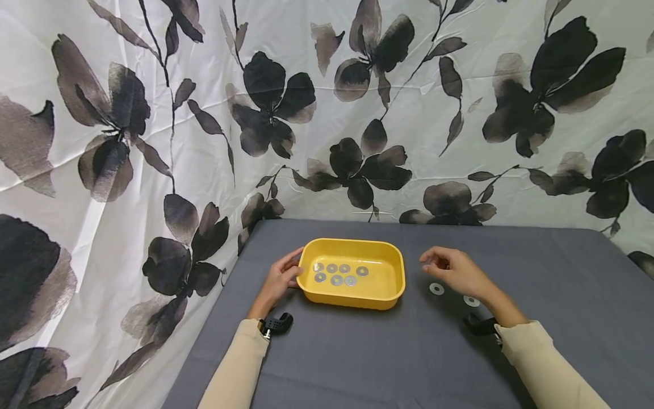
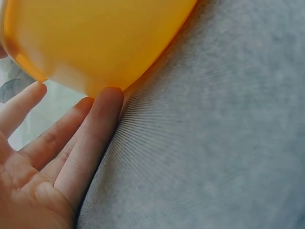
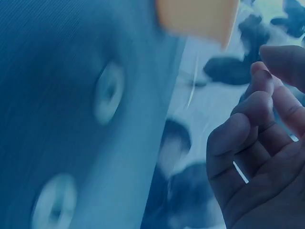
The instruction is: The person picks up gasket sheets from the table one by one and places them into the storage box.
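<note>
A yellow tray [image 1: 352, 301] stands on the grey cloth, with several flat metal washers [image 1: 336, 280] lying in it. My left hand [image 1: 278, 281] holds the tray's left end, thumb at the rim and fingers against the outer wall. The left wrist view shows those fingertips [image 2: 109, 98] touching the yellow plastic low down, close to the cloth. To the right of the tray, my right hand [image 1: 455, 271] hovers over the cloth, fingers bent and thumb tip close to the index fingertip. I cannot tell whether something small is between them. Two washers [image 1: 436, 289] lie on the cloth below this hand.
Grey cloth [image 1: 388, 358] covers the table. A white curtain with dark flowers [image 1: 357, 170] hangs along the back and left edges. Each wrist carries a black strapped device [image 1: 278, 324], the right one close over the cloth.
</note>
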Motion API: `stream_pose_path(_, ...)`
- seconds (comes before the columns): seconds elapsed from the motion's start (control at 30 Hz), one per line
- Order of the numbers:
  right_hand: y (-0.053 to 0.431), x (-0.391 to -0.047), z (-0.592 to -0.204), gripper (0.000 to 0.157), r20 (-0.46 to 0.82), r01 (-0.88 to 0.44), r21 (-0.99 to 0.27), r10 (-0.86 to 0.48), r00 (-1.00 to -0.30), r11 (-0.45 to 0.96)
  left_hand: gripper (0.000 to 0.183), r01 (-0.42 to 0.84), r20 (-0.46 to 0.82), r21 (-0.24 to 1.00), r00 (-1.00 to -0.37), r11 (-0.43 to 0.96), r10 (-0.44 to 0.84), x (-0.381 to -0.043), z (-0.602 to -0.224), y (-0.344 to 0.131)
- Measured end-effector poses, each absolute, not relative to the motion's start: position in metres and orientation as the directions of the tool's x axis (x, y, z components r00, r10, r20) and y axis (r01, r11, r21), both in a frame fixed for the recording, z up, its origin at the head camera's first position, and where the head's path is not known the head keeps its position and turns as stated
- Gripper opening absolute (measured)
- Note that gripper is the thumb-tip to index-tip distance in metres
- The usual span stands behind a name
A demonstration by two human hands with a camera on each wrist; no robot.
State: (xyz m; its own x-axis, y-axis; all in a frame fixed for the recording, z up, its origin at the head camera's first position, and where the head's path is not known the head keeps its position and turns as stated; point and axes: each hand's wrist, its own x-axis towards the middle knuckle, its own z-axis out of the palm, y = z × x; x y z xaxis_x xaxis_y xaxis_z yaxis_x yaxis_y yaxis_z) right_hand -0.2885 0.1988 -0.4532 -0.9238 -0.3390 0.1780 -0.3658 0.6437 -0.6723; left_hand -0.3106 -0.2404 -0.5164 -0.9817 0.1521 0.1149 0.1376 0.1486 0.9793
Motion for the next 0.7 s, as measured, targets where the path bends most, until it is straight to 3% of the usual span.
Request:
stream_pose_path(0.37, 0.271, -0.271, -0.470, 0.020, 0.117, -0.348, -0.545, -0.341, -0.933, 0.763, 0.051, 0.125, 0.096, 0.980, -0.978, 0.153, 0.185, -0.311, -0.516, -0.243)
stream_pose_path(0.7, 0.289, -0.273, -0.485, 0.029, 0.001, -0.336, -0.480, -0.383, -0.924, 0.810, 0.051, 0.140, 0.112, 0.979, -0.977, 0.151, 0.183, -0.311, -0.516, -0.241)
